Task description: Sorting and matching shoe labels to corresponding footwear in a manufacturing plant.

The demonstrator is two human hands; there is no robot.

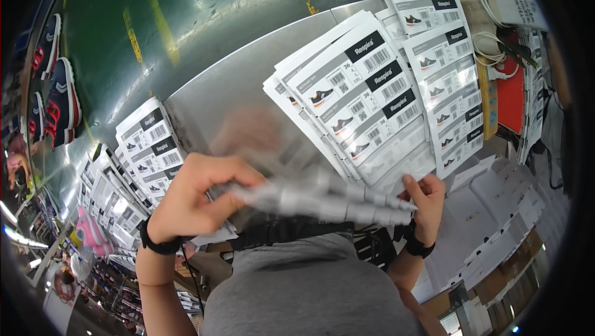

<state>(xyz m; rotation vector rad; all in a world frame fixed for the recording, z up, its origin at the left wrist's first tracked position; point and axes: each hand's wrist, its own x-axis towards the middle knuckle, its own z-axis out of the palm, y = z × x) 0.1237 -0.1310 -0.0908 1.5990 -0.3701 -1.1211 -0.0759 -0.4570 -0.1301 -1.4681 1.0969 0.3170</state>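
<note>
My left hand (201,193) pinches one end of a narrow wad of white label sheets (338,206) in front of my waist. My right hand (427,203) grips the other end between thumb and fingers. The wad is seen nearly edge-on and is blurred by motion, so its print cannot be read. Just beyond it, a fanned pile of label sheets with shoe pictures and barcodes (353,97) lies on the metal table (242,69). A second pile of such sheets (443,82) overlaps it on the right. Beyond my left hand are more label sheets (149,141).
Navy and red sneakers (62,100) stand at the far left, on a green surface (204,8). White cables (489,48) and a red panel (505,91) are at the right. White boxes (483,212) sit beside my right forearm. A pink shoe (93,231) lies lower left.
</note>
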